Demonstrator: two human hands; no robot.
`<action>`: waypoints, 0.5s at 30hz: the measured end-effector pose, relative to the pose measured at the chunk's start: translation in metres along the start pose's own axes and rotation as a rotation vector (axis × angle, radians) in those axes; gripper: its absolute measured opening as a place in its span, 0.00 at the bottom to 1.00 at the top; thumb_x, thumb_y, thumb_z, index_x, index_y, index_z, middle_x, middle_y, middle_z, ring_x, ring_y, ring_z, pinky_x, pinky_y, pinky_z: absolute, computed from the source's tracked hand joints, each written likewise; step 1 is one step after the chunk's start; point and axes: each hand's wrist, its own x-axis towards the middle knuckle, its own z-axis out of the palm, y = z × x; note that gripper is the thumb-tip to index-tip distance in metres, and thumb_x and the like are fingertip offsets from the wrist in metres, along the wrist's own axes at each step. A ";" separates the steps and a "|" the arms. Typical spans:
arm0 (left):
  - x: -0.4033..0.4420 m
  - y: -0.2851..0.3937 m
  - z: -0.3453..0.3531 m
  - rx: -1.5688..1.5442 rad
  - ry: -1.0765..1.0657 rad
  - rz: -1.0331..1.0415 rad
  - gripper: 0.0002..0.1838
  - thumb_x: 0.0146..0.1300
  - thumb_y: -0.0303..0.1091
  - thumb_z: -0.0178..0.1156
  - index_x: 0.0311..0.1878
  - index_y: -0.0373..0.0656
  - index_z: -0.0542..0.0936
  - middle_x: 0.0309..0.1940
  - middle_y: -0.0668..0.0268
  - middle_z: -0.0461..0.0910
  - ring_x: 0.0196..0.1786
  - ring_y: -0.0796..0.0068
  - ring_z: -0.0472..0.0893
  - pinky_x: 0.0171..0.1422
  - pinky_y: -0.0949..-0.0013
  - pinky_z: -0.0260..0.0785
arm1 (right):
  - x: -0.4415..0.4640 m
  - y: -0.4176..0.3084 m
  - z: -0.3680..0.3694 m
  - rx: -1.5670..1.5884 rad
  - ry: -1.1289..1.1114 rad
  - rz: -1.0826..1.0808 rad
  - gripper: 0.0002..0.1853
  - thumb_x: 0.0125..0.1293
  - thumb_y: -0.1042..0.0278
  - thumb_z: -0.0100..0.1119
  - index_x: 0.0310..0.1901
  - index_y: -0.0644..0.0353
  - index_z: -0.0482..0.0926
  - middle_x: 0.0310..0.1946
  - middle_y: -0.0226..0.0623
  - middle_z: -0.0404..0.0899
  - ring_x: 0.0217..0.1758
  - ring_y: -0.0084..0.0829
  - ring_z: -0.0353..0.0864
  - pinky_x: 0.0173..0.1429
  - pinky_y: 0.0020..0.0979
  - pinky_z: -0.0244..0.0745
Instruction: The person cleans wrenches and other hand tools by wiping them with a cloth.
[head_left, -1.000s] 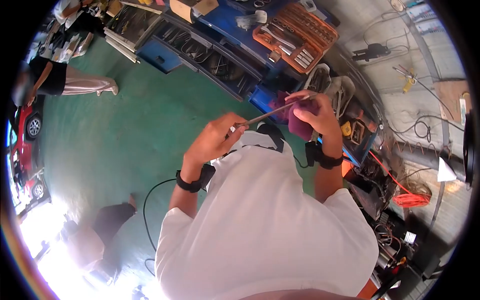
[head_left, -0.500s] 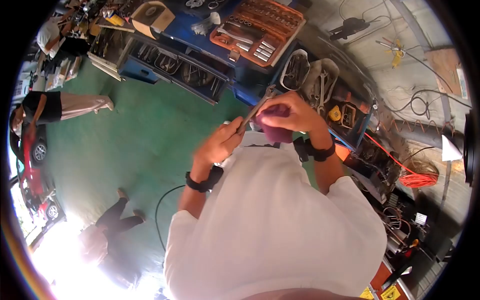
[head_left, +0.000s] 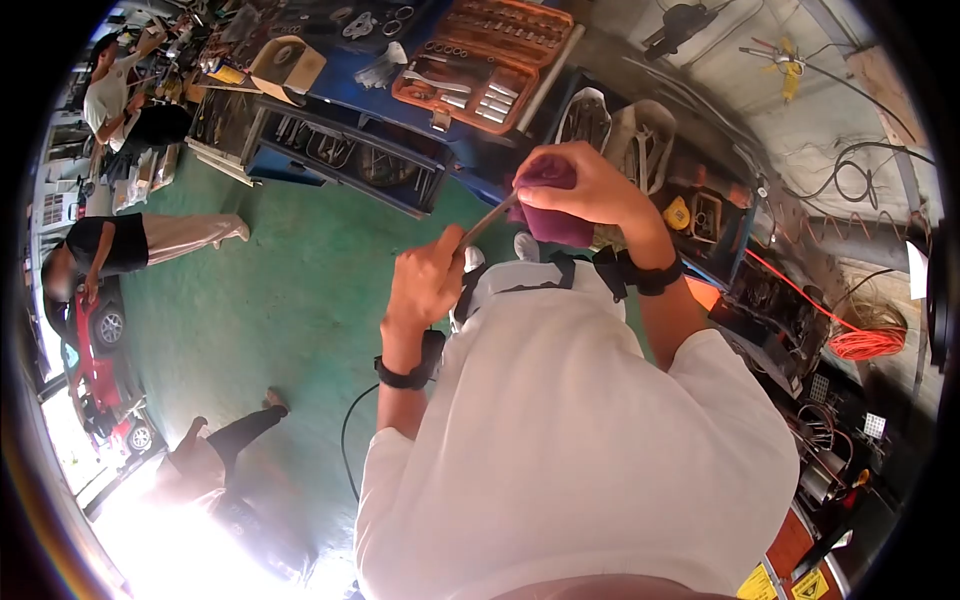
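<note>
My left hand (head_left: 425, 278) is closed round one end of a metal wrench (head_left: 487, 221), which slants up to the right in front of my chest. Closed on a purple cloth (head_left: 556, 212), my right hand (head_left: 592, 188) has it wrapped over the wrench's other end. The cloth and fingers hide the wrench's upper end. A loose fold of cloth hangs below my right fingers.
Ahead is a blue workbench with an orange socket set case (head_left: 470, 68), gloves (head_left: 380, 66) and a cardboard box (head_left: 287, 66). An open drawer (head_left: 345, 160) juts out below. To the right are a tray of wrenches (head_left: 640, 145) and a yellow tape measure (head_left: 677, 214). Several people stand to the left.
The cloth in my right hand now covers the wrench's upper end, which was bare before. My left hand has lowered slightly. My view has shifted a little.
</note>
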 end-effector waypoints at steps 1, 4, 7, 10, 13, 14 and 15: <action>0.002 0.002 -0.001 0.000 0.000 0.001 0.05 0.59 0.25 0.54 0.38 0.41 0.70 0.23 0.55 0.76 0.25 0.48 0.77 0.27 0.52 0.66 | -0.001 0.001 -0.004 -0.016 -0.031 0.019 0.19 0.60 0.52 0.69 0.42 0.62 0.85 0.32 0.35 0.85 0.37 0.26 0.82 0.47 0.29 0.76; 0.002 0.008 -0.003 -0.076 -0.007 -0.014 0.03 0.56 0.24 0.53 0.34 0.40 0.71 0.20 0.51 0.75 0.24 0.45 0.75 0.28 0.53 0.66 | -0.004 0.010 -0.013 -0.030 -0.128 0.022 0.21 0.60 0.50 0.68 0.43 0.61 0.85 0.35 0.35 0.85 0.37 0.27 0.82 0.47 0.29 0.76; 0.002 0.007 -0.006 -0.107 -0.038 -0.041 0.02 0.53 0.24 0.53 0.31 0.40 0.74 0.19 0.53 0.75 0.22 0.48 0.76 0.27 0.56 0.66 | -0.006 0.024 -0.018 0.001 -0.133 -0.047 0.20 0.59 0.52 0.70 0.45 0.59 0.84 0.40 0.35 0.85 0.39 0.27 0.82 0.47 0.29 0.77; 0.003 0.008 -0.006 -0.042 -0.044 -0.041 0.03 0.52 0.24 0.52 0.30 0.40 0.76 0.18 0.54 0.75 0.21 0.49 0.76 0.26 0.58 0.67 | -0.016 0.039 -0.020 0.164 -0.048 0.115 0.19 0.59 0.55 0.71 0.46 0.59 0.82 0.44 0.36 0.84 0.42 0.27 0.82 0.48 0.29 0.77; 0.006 0.011 0.000 -0.056 -0.006 -0.014 0.04 0.53 0.24 0.53 0.30 0.41 0.76 0.18 0.55 0.76 0.21 0.49 0.76 0.26 0.57 0.67 | -0.017 0.042 -0.010 0.352 0.074 0.017 0.20 0.58 0.57 0.72 0.46 0.61 0.80 0.44 0.37 0.84 0.43 0.26 0.82 0.48 0.29 0.78; 0.006 0.012 0.003 -0.052 -0.004 -0.016 0.03 0.54 0.24 0.53 0.31 0.41 0.76 0.19 0.54 0.76 0.21 0.49 0.76 0.26 0.56 0.67 | -0.018 0.042 -0.010 0.350 0.075 0.019 0.20 0.58 0.57 0.72 0.46 0.61 0.80 0.44 0.37 0.84 0.43 0.26 0.82 0.48 0.29 0.78; 0.006 0.013 0.006 -0.049 -0.005 -0.018 0.03 0.55 0.25 0.54 0.32 0.41 0.76 0.19 0.53 0.76 0.22 0.48 0.76 0.27 0.54 0.67 | -0.020 0.041 -0.010 0.312 0.120 0.058 0.21 0.57 0.56 0.73 0.45 0.62 0.80 0.44 0.37 0.84 0.42 0.25 0.82 0.48 0.29 0.78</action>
